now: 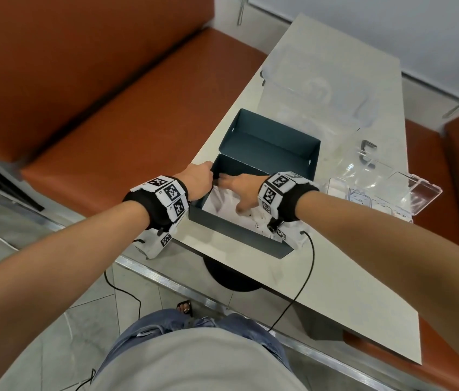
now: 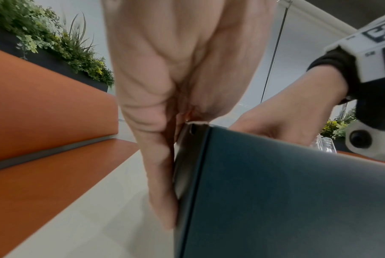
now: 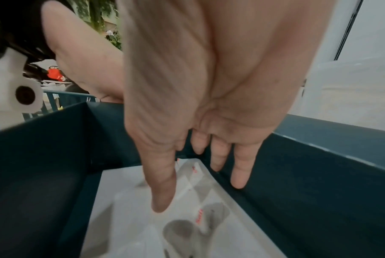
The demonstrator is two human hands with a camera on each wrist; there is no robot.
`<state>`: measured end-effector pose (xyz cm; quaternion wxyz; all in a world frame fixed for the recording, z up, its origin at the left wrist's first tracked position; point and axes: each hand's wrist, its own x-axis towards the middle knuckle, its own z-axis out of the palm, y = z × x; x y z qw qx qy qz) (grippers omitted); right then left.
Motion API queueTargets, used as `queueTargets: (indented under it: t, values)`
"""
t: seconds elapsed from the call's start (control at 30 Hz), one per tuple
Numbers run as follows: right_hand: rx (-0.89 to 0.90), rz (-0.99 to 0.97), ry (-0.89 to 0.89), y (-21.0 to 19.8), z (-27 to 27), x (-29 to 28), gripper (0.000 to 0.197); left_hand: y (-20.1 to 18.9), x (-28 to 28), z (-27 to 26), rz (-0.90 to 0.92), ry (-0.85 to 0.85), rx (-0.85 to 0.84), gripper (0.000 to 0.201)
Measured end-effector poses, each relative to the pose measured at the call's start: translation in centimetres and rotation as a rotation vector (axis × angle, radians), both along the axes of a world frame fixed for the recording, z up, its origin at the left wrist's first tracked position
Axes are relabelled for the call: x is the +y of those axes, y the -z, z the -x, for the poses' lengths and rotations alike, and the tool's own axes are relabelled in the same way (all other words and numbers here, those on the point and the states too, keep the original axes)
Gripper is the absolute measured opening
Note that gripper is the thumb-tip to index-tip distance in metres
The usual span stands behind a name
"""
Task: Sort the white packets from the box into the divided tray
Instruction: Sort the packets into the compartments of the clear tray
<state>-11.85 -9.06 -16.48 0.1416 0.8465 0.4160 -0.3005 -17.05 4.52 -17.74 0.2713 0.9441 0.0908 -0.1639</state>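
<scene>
While reaching into the dark box (image 1: pixel 253 165) on the desk (image 1: pixel 335 277), right hand (image 1: pixel 241 190) hangs palm-down with fingers (image 3: pixel 162 190) straight and apart, grasping nothing. Directly beneath the fingertips lie the white packets (image 3: pixel 164 218), flat on the box floor, nearer this hand. Left hand (image 1: pixel 197 179), fingers straight, pressing the box's outer left wall. Off to the right sits the divided tray (image 1: pixel 377 198).

No text on anything is legible
</scene>
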Motion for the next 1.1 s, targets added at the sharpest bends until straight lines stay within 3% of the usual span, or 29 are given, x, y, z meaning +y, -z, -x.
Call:
queueTargets:
  t: [0.13,0.27,0.43,0.5,0.67,0.8,0.93,1.1]
  values:
    - [-0.018,0.053,-0.01,0.6,-0.4,0.8,0.09,-0.1,0.0,-0.1,-0.021,0.021,0.021,0.032]
    - [0.033,-0.021,0.06,0.2,-1.1,-0.1,0.057,0.2,0.2,-0.1,0.015,0.017,0.046,0.032]
    - [0.055,0.049,0.127,0.8,-0.8,-2.2,0.035,0.9,-0.2,-0.3,0.019,-0.007,0.045,0.029]
    - [0.08,0.106,0.162,1.1,-0.5,-2.6,0.037,1.1,-0.4,-0.5,0.017,-0.015,0.052,0.03]
    - [0.145,0.179,0.137,1.7,0.3,-2.6,0.062,1.5,-0.5,-0.3,-0.016,-0.031,-0.039,0.03]
    - [0.215,0.196,0.101,1.3,1.1,-2.4,0.05,1.3,-0.5,-0.3,-0.017,-0.031,-0.041,0.03]
    - [0.246,0.097,0.057,0.5,1.4,-2.2,0.037,1.4,-0.4,-0.6,-0.02,-0.008,0.05,0.028]
    - [0.152,-0.144,0.11,-1.4,0.4,-2.7,0.022,1.6,-0.5,-0.4,-0.02,-0.036,-0.031,0.027]
